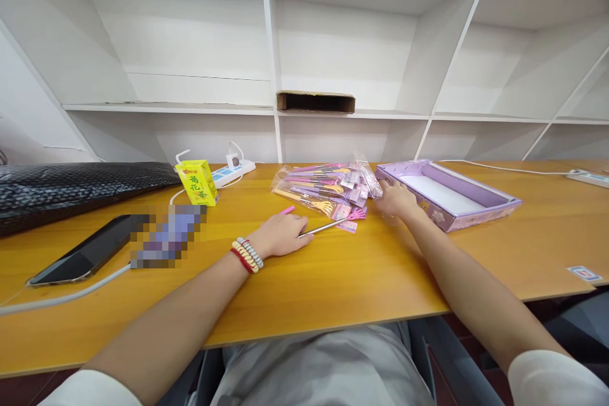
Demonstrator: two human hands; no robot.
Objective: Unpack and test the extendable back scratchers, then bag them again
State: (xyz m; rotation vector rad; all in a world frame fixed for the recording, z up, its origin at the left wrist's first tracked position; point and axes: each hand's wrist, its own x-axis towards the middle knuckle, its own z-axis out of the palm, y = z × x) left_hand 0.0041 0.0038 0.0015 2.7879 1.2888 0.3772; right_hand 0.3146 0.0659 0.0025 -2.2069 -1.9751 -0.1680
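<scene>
While your left hand grasps the thin rod mid-frame, steady it lightly; whether your right hand's fingers, beside the purple box, grip anything, I cannot tell.

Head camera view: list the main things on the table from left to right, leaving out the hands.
Black phone, yellow drink carton, power strip with a plug in it, bagged back scratchers, open purple box, small square sticker.
</scene>
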